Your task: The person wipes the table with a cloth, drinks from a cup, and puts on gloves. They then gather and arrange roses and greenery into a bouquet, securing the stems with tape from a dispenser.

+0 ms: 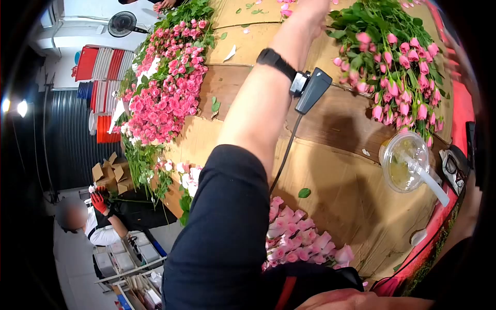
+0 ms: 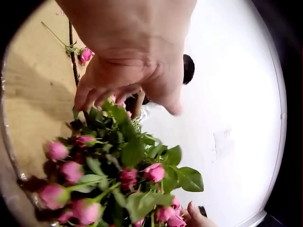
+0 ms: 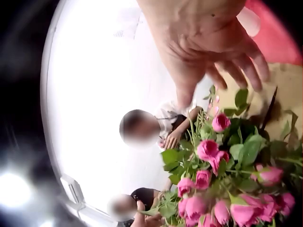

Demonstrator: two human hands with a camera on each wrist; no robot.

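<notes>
Three groups of pink roses spread over a cardboard-covered desk (image 1: 330,170). At far left, a person in red gloves (image 1: 99,203) works beyond the edge, near the large rose heap (image 1: 165,98); its outer stems overhang that side, and a passing sleeve could, in all likelihood, pull some down.

At center, a dark-sleeved left arm (image 1: 253,103) reaches across. Its hand, the left hand (image 2: 130,66), hangs above leaves in the left wrist view, fingers loosely extended, thumb apart, gripping nothing visible; whether the fingertips touch the foliage cannot be told. A hasty grab there could crush buds or tear leaves from tangled stems. From the wrist camera (image 1: 313,90) trails a black cable (image 1: 289,155), which might snag and scatter the paler roses (image 1: 297,237) lying close to the wearer's body.

Farther right lies the leafy rose bunch (image 1: 405,77), blooms pointing toward the wearer. Just beside its lowest blooms stands a lidded cup (image 1: 403,160) with a straw (image 1: 430,181): stems dragged that way, or a low forearm, could tip it and soak cardboard and petals. The right hand (image 3: 208,52), fingers spread wide and holding nothing, hovers over roses in its own wrist view.
</notes>
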